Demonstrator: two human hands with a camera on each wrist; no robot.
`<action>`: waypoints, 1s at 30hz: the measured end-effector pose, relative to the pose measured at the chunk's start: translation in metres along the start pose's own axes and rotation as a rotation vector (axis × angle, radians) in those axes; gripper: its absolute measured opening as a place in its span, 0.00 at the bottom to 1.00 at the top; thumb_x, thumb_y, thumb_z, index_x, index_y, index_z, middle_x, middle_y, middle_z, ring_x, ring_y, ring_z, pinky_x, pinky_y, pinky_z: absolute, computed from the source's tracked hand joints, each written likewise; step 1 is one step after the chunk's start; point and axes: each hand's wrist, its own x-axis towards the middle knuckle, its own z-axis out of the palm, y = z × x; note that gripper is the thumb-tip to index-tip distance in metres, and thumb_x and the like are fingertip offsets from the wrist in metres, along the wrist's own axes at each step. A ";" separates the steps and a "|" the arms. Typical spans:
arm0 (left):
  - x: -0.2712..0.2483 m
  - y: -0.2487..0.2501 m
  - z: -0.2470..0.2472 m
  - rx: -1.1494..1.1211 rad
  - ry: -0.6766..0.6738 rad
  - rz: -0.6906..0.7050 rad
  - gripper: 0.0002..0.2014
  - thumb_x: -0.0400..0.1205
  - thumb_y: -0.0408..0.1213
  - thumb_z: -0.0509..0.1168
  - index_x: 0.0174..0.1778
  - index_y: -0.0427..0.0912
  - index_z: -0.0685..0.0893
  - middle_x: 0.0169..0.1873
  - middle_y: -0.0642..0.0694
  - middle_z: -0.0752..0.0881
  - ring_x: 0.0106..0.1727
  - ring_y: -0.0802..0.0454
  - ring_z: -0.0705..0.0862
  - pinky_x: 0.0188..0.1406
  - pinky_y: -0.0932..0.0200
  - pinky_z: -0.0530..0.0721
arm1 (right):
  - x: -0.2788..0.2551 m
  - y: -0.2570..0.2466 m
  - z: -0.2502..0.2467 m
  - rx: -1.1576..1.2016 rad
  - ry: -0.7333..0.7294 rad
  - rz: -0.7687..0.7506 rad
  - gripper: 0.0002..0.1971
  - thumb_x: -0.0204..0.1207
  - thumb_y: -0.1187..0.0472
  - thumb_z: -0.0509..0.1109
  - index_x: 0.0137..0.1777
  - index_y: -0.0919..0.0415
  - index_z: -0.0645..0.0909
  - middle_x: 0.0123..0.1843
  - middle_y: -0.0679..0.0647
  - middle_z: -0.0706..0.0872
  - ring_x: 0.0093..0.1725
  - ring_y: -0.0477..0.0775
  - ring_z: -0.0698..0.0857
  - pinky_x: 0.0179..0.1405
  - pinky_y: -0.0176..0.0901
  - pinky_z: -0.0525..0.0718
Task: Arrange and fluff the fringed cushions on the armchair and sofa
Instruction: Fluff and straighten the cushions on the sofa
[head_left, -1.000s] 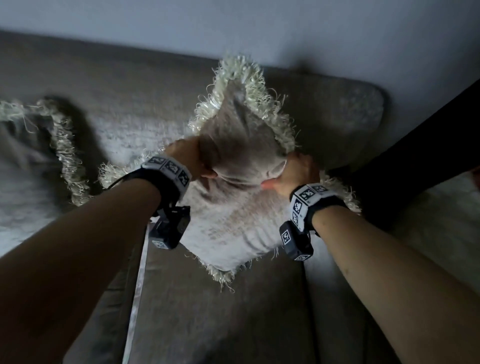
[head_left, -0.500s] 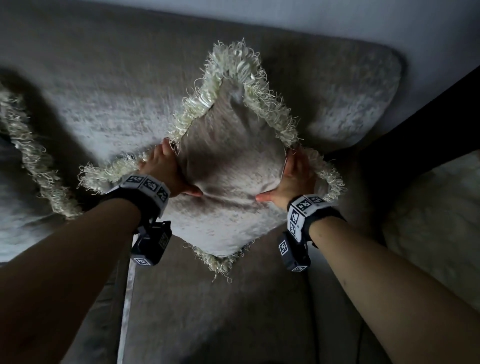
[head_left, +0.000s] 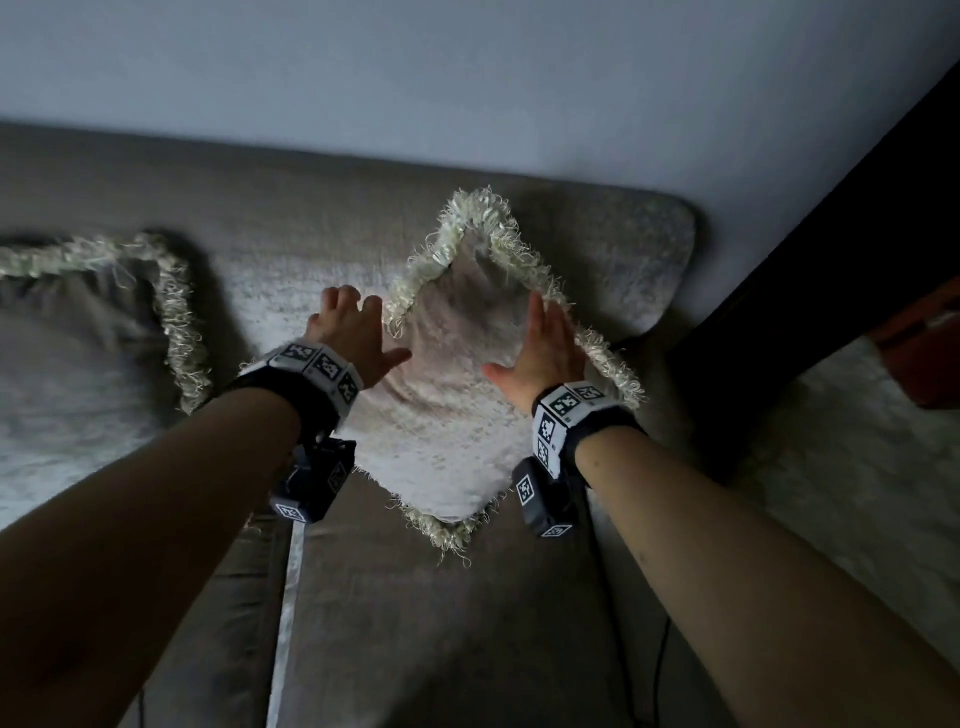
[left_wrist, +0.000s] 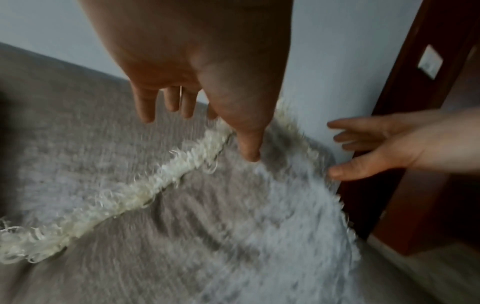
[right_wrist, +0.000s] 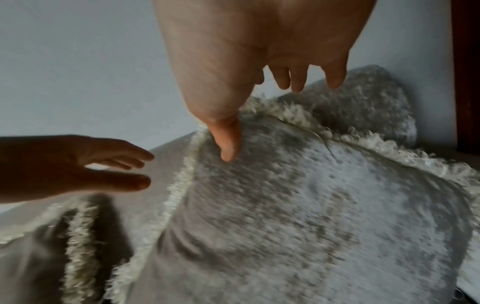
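Cushion (head_left: 457, 415), cream-fringed, stands on one corner like a diamond, leaning on the sofa (head_left: 291, 260) backrest near its right end. Half a second earlier both hands squeezed its flanks; now they have let go. The left hand (head_left: 353, 332) hovers just beside the cushion's upper-left fringe with relaxed fingers, holding nothing. The right hand (head_left: 545, 348) is flat and spread at its right flank, also holding nothing. A crease remains across the cushion's middle, so this one looks plumped and placed; judged from that, another cushion comes next. A second fringed cushion (head_left: 78, 322) left of it is cut off by the frame. Both wrist views are motion-blurred, and whether either hand touches the fabric cannot be told.
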 end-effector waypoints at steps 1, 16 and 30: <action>-0.011 0.001 -0.016 0.001 0.035 -0.012 0.38 0.76 0.61 0.66 0.75 0.38 0.69 0.73 0.34 0.69 0.76 0.36 0.62 0.69 0.37 0.74 | -0.009 -0.010 -0.011 -0.013 -0.006 -0.031 0.53 0.74 0.45 0.74 0.85 0.52 0.38 0.87 0.54 0.42 0.86 0.59 0.46 0.83 0.62 0.54; -0.186 -0.107 -0.137 -0.037 0.098 -0.263 0.24 0.82 0.56 0.60 0.58 0.38 0.84 0.63 0.33 0.81 0.71 0.36 0.72 0.75 0.43 0.63 | -0.145 -0.146 -0.076 0.017 0.258 -0.510 0.20 0.79 0.58 0.65 0.70 0.63 0.75 0.69 0.60 0.76 0.69 0.62 0.76 0.62 0.48 0.77; -0.220 -0.420 -0.225 -0.116 0.173 -0.424 0.20 0.84 0.49 0.61 0.62 0.37 0.83 0.62 0.36 0.84 0.67 0.37 0.78 0.69 0.49 0.74 | -0.156 -0.425 0.032 0.076 0.219 -0.459 0.14 0.77 0.59 0.68 0.60 0.64 0.81 0.63 0.61 0.80 0.62 0.63 0.81 0.63 0.52 0.81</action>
